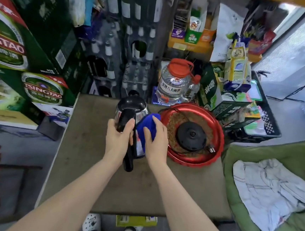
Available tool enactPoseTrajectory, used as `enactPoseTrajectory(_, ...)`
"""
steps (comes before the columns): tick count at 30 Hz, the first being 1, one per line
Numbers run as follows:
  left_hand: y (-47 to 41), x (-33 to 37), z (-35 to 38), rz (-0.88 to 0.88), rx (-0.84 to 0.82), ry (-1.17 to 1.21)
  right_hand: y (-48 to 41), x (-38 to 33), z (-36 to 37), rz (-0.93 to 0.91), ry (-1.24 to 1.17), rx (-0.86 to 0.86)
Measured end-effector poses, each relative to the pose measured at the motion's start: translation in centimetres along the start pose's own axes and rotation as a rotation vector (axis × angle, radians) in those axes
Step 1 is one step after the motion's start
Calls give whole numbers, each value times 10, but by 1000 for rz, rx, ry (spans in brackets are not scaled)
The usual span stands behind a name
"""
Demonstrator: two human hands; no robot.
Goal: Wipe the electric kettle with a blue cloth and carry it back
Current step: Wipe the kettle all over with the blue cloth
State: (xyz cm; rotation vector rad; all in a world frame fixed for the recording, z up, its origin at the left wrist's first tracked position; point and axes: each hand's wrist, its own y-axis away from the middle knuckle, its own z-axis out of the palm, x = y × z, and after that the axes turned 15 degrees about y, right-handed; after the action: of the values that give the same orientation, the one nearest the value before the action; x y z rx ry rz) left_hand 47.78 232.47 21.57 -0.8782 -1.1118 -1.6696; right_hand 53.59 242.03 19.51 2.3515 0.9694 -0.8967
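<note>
A steel electric kettle [130, 105] with a black lid and black handle stands on the brown table [88, 165]. My left hand [117, 136] is wrapped around the kettle's handle. My right hand [156, 139] presses a folded blue cloth [148, 126] flat against the kettle's right side. The kettle's round black base [191, 136] lies apart, to the right, inside a red round tray [218, 132], its cord and plug resting beside it in the tray.
Green beer cartons [24, 52] are stacked on the left, and bottle crates [127, 58] rise behind the table. A clear jug with a red cap [173, 80] stands at the back. A black crate [269, 118] and a green cushion with a white cloth [270, 195] are on the right.
</note>
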Motion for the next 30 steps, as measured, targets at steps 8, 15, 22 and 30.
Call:
enactPoseTrajectory(8, -4, -47, -10, -136, -58, -57, -11, 37, -27, 174, -109, -152)
enactPoseTrajectory(15, 12, -42, -19, -336, -186, -361, 3, 26, -44, 244, -339, -195)
enactPoseTrajectory(22, 36, -2, -34, -229, -131, -254, 38, -4, -33, 166, -413, -190)
enactPoseTrajectory(30, 27, 17, -91, -258, 63, 78, 48, -16, 2, 229, -7, 73)
